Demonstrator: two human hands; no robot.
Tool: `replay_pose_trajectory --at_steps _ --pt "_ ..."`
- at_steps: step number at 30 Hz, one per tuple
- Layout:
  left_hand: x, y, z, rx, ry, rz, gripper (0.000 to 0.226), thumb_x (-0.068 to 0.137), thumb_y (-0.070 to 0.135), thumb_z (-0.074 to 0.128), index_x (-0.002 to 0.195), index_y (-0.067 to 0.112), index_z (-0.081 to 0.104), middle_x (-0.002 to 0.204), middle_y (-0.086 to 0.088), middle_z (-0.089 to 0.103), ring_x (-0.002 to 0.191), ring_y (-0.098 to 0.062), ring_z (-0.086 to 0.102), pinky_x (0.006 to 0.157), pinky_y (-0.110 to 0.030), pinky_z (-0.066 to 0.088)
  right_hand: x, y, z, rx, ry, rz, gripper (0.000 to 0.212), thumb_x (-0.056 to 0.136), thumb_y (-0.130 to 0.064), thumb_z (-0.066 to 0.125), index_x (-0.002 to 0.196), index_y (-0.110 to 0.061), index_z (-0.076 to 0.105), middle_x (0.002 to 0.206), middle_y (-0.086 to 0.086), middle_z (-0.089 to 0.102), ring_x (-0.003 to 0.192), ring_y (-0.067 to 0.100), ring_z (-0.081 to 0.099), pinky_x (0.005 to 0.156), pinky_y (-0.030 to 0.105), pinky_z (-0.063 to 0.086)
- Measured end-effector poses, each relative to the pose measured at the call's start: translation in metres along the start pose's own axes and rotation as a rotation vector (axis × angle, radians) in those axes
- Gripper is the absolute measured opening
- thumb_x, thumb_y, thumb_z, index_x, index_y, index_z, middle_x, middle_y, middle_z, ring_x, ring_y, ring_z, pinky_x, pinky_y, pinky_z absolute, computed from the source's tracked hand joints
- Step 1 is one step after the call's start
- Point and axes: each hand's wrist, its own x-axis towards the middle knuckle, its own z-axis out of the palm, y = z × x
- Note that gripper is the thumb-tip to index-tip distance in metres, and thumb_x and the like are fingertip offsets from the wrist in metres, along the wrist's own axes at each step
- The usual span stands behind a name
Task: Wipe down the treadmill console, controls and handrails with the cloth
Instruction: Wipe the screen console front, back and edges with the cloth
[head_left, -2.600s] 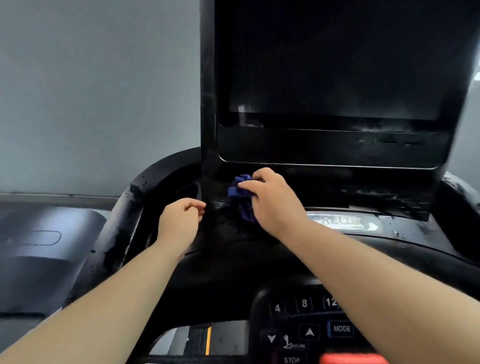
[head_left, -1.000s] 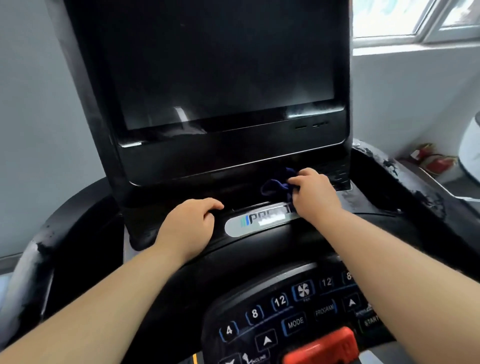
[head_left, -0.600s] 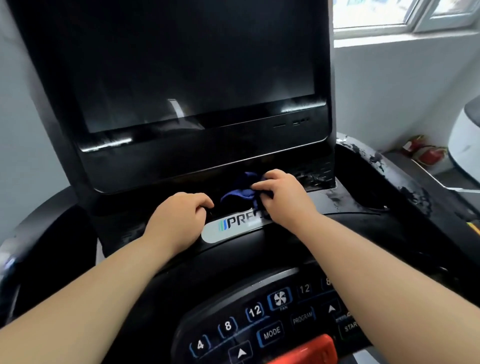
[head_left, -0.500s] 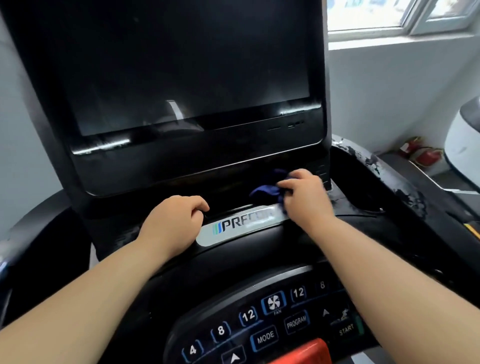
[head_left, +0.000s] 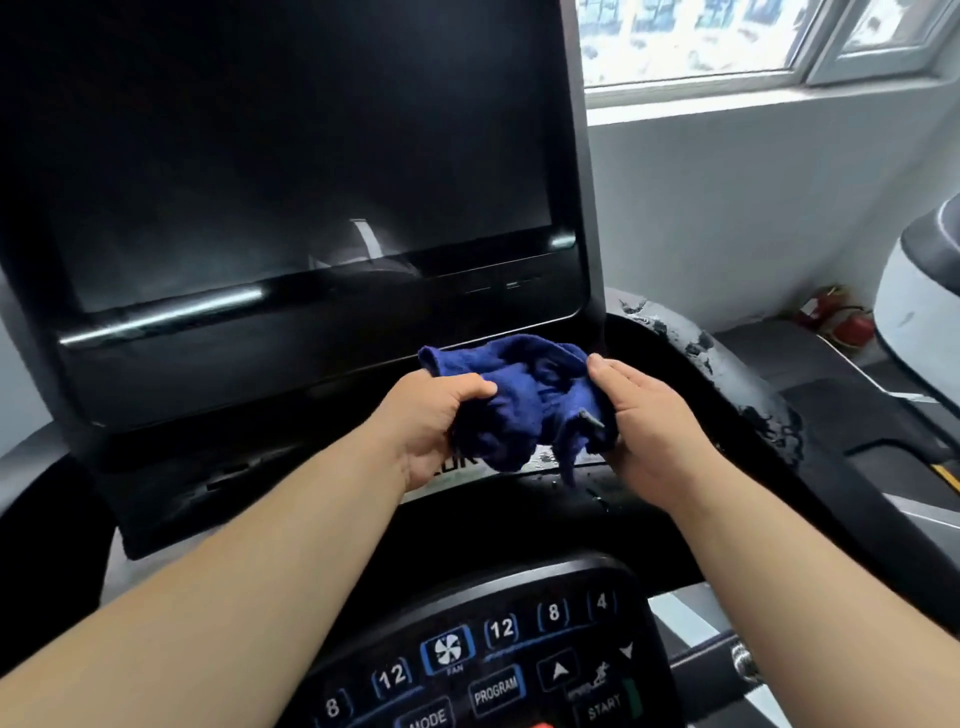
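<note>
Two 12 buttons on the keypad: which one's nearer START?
The 12 button right of the fan button; the other 12 sits left of the fan, farther from START.

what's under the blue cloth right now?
The silver logo plate on the black ledge, with wet spots beside it. The cloth, held by left hand and right hand, covers most of the plate's lettering.

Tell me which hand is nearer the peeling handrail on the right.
Right. The right hand holds the cloth just left of the peeling handrail; the left hand grips the cloth's other side, farther from the rail, in front of the screen.
</note>
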Motion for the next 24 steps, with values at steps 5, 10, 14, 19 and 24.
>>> replay_pose_trajectory --at_steps 5,10,14,19,24 --pt "0.001 0.003 0.022 0.119 -0.022 0.230 0.029 0.090 -0.004 0.048 0.104 0.015 0.065 0.093 -0.014 0.069 0.075 -0.021 0.068 0.066 -0.039 0.055 0.000 -0.021 -0.032 -0.166 -0.173 0.231 0.039 0.073 -0.012 0.070 0.111 -0.001 0.066 0.104 0.020 0.069 0.090 0.032 0.065 0.084 0.043 0.052" --pt "-0.001 0.023 0.019 0.346 0.085 0.361 0.057 0.087 0.003 0.062 0.132 0.032 0.045 0.110 -0.006 0.067 0.095 -0.015 0.068 0.078 -0.028 0.054 0.013 -0.046 -0.054 -0.323 -0.102 0.194 0.023 0.077 0.007 0.061 0.088 -0.013 0.064 0.087 0.013 0.065 0.072 0.024 0.062 0.064 0.030 0.047" --pt "-0.021 0.053 0.025 0.487 -0.079 0.275 0.073 0.075 0.007 0.070 0.129 0.048 0.044 0.105 -0.016 0.070 0.098 -0.037 0.066 0.090 -0.051 0.052 0.014 -0.070 -0.057 -0.454 -0.386 0.268 0.045 0.069 -0.013 0.078 0.112 -0.015 0.066 0.110 0.010 0.069 0.096 0.024 0.066 0.088 0.036 0.050" --pt "-0.040 0.102 0.058 0.709 -0.116 0.475 0.058 0.084 -0.001 0.065 0.127 0.037 0.053 0.107 0.004 0.070 0.096 -0.009 0.067 0.082 -0.020 0.052 0.000 -0.095 -0.035 -0.513 -0.712 0.217 0.027 0.082 -0.014 0.069 0.106 -0.003 0.067 0.100 0.016 0.066 0.093 0.028 0.060 0.088 0.041 0.046" --pt "-0.025 0.082 0.060 0.193 0.604 0.597 0.013 0.084 0.024 0.065 0.097 0.022 0.064 0.087 0.005 0.063 0.083 -0.012 0.057 0.071 -0.018 0.044 -0.003 -0.125 -0.008 -0.261 -0.501 0.029 0.014 0.088 -0.005 0.062 0.102 -0.004 0.063 0.092 0.016 0.064 0.083 0.025 0.063 0.073 0.034 0.051"
